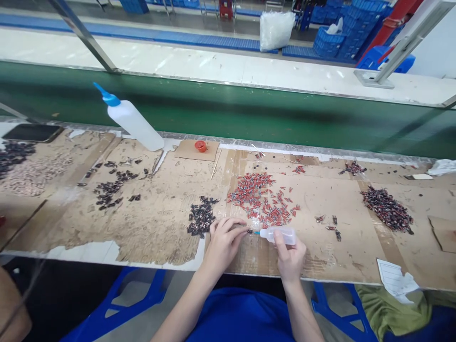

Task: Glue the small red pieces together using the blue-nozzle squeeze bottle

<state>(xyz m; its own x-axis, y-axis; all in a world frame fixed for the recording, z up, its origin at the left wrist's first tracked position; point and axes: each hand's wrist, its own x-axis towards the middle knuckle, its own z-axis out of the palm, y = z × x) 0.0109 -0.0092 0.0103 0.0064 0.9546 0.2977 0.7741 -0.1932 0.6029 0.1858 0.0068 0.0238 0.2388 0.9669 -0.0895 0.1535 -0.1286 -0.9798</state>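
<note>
My right hand (291,256) is closed around a small clear squeeze bottle (283,235), tilted on its side with its thin blue tip pointing left. Between the pinched fingertips of my left hand (223,240) sits a small dark part (250,231), and the bottle's tip is at or very near it. Too little of that part shows to tell its kind. A heap of small black parts (201,216) lies just left of my left hand. Beyond both hands spreads a pile of small red-and-silver parts (251,190).
Cardboard (153,228) with torn edges covers the table. A large white bottle with a blue nozzle (135,124) leans at the back. Nearby are a small red cup (200,146) and a thin stick (215,164). To the right lies a dark red-and-black pile (386,209).
</note>
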